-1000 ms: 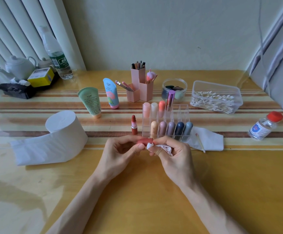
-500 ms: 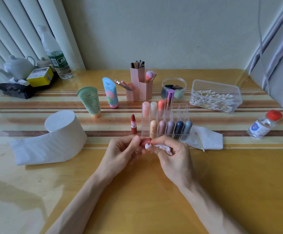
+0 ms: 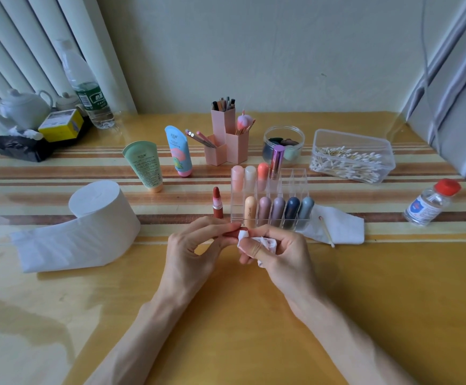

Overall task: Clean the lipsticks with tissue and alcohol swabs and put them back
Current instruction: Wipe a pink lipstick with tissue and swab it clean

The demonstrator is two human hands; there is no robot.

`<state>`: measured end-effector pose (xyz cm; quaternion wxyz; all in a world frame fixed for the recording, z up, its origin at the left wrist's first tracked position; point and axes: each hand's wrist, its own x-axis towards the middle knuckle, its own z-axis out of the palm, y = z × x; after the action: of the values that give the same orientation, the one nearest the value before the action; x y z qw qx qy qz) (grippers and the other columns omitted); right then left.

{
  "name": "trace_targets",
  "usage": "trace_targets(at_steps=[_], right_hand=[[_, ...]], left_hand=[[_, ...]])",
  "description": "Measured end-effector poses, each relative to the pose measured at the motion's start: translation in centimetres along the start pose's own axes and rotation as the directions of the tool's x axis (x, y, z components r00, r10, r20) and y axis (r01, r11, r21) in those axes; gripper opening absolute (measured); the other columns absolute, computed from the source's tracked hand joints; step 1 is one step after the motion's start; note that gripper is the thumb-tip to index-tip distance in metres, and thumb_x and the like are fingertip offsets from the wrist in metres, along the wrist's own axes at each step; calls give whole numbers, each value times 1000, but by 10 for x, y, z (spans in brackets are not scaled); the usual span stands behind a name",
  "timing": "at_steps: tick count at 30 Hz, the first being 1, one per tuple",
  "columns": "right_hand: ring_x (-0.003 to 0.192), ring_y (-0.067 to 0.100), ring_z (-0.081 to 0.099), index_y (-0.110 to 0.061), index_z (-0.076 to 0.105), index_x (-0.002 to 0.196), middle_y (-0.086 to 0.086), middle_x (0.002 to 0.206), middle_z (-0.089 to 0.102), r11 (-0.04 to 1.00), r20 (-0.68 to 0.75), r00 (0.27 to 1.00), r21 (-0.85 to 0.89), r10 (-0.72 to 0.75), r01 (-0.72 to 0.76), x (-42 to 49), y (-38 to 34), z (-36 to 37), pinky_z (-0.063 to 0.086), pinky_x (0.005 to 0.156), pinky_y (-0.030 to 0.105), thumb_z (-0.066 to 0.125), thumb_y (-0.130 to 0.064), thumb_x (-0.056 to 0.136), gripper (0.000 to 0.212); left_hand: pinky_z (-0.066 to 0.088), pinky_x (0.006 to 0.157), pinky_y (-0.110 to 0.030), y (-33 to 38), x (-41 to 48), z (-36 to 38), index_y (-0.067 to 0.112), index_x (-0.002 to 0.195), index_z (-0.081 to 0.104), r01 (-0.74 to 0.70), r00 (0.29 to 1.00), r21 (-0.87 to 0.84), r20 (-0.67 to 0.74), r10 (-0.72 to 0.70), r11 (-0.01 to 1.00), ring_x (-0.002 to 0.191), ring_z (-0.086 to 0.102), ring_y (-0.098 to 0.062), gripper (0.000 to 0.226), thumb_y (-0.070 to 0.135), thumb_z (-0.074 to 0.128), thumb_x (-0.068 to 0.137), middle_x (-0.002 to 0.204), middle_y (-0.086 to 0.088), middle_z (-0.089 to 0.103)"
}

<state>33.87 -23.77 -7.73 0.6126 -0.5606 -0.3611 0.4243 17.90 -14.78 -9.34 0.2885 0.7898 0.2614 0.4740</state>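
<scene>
Nine lipsticks upright in the clear organizer (cotton swabs in tub)

wall: pale green | table: glossy yellow wood | curtains: left, right

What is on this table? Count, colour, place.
lipsticks: nine, mixed, in clear rack
open lipstick: one, red, left of rack
tissue roll: one, white, left
tubes: two, green, blue, centre left
brush holder: one, pink, back centre
jar: one, clear, beside holder
swab box: one, clear, back right
alcohol bottle: one, red cap, far right
folded tissue: one, white, under swab
teapot, water bottle, box: one each, back left
left hand: pinches red cap
right hand: presses tissue scrap on cap
</scene>
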Motion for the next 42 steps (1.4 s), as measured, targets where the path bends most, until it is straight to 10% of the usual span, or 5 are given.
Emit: trace_targets(at_steps=[8, 20, 31, 42], right_hand=[[74, 15, 62, -7, 83, 94, 11, 88, 69, 829, 205, 953, 473, 224, -297, 4, -13, -12, 53, 68, 24, 76, -11, 85, 12], [64, 23, 69, -12, 82, 108, 15, 83, 78, 1000, 46, 999, -10, 17, -16, 2, -7, -10, 56, 65, 33, 75, -24, 93, 20], [76, 30, 77, -1, 80, 97, 21, 85, 78, 970, 218, 945, -87, 243, -229, 2, -14, -21, 61, 73, 34, 81, -10, 89, 13], [64, 23, 76, -6, 78, 87, 8, 73, 78, 969, 140, 985, -240, 98, -62, 3, -5, -18, 57, 58, 26, 81, -4, 89, 3]], left_hand=[[61, 86, -30, 5, 4, -3, 14, 109, 78, 189, 980, -296, -7, -200, 937, 94, 77, -15, 27, 4, 79, 84, 103, 5, 81], [59, 73, -30, -3, 2, -3, 9, 110, 77, 201, 979, -313, 84, -184, 928, 89, 75, -22, 24, 7, 78, 86, 104, 0, 80], [59, 86, -29, 2, -3, -7, 15, 102, 80, 124, 980, -199, 180, -89, 972, 96, 75, -18, 19, 7, 78, 85, 100, 7, 79], [57, 76, -27, -3, -4, -9, 17, 105, 79, 209, 937, -88, 302, -174, 974, 84, 72, -19, 16, 26, 71, 95, 93, 5, 73]])
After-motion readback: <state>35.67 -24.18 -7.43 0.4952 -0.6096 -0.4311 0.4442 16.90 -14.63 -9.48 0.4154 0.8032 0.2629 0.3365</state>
